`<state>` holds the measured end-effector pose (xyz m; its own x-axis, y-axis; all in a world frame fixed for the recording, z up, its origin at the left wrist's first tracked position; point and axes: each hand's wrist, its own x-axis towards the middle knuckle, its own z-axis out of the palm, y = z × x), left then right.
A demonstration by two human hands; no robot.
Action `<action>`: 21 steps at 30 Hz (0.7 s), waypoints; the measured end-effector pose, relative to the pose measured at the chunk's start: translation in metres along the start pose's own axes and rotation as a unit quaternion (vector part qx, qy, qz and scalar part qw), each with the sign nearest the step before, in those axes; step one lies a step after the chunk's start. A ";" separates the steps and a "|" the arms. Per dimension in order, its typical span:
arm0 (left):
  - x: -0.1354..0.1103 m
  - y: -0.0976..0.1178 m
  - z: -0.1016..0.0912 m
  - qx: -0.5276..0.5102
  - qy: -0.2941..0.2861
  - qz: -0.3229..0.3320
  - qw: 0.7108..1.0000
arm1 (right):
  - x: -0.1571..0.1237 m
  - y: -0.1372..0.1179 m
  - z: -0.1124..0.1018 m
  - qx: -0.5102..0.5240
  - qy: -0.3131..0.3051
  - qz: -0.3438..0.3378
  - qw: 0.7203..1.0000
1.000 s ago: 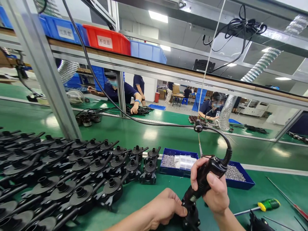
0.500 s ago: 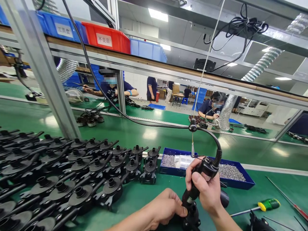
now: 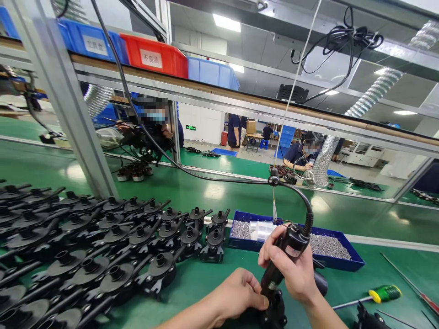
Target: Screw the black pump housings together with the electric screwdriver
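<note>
My right hand (image 3: 291, 269) is wrapped round a black electric screwdriver (image 3: 290, 244), which tilts with its nose down and to the left. Its cable leaves from the top end. Under the nose is a black plastic part (image 3: 276, 310) with a short upright tube, partly cut off by the lower frame edge. My left hand (image 3: 240, 294) is closed at that part's left side, thumb and fingers pressed together beside the screwdriver's nose. The bit and whatever lies between the left fingertips are hidden.
Rows of similar black parts (image 3: 116, 274) cover the left of the green bench. Behind my hands stands a blue tray (image 3: 356, 263) of screws. To the right lie a green-yellow screwdriver (image 3: 386, 293) and thin rods. Co-workers sit across the bench.
The electric screwdriver and my right hand have shifted slightly left. My left hand stays nearly in place. Across the bench, one co-worker has lifted a dark bundle.
</note>
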<state>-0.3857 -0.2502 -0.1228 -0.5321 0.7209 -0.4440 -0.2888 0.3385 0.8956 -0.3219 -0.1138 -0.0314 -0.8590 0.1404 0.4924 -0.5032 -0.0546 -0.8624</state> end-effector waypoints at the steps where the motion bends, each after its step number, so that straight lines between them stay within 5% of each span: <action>1: 0.002 0.001 -0.001 0.004 0.003 0.014 1.000 | 0.000 -0.002 0.000 -0.005 0.002 0.004 1.000; 5: 0.009 0.007 -0.018 0.099 0.039 0.126 0.986 | -0.002 -0.014 0.002 -0.058 0.071 0.038 0.995; 8: 0.007 0.011 -0.037 0.268 0.122 0.186 0.937 | -0.002 -0.023 0.004 -0.126 0.122 0.054 0.983; 15: 0.002 0.002 -0.038 0.471 0.129 0.117 0.865 | -0.005 -0.034 0.009 -0.200 0.126 0.081 0.968; 21: 0.008 0.000 -0.031 0.520 0.101 0.108 0.841 | -0.012 -0.037 0.011 -0.150 0.168 -0.013 0.974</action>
<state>-0.4144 -0.2637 -0.1271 -0.6372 0.7519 -0.1693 0.6289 0.6342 0.4497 -0.2936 -0.1244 -0.0043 -0.7412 0.4567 0.4921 -0.4314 0.2376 -0.8703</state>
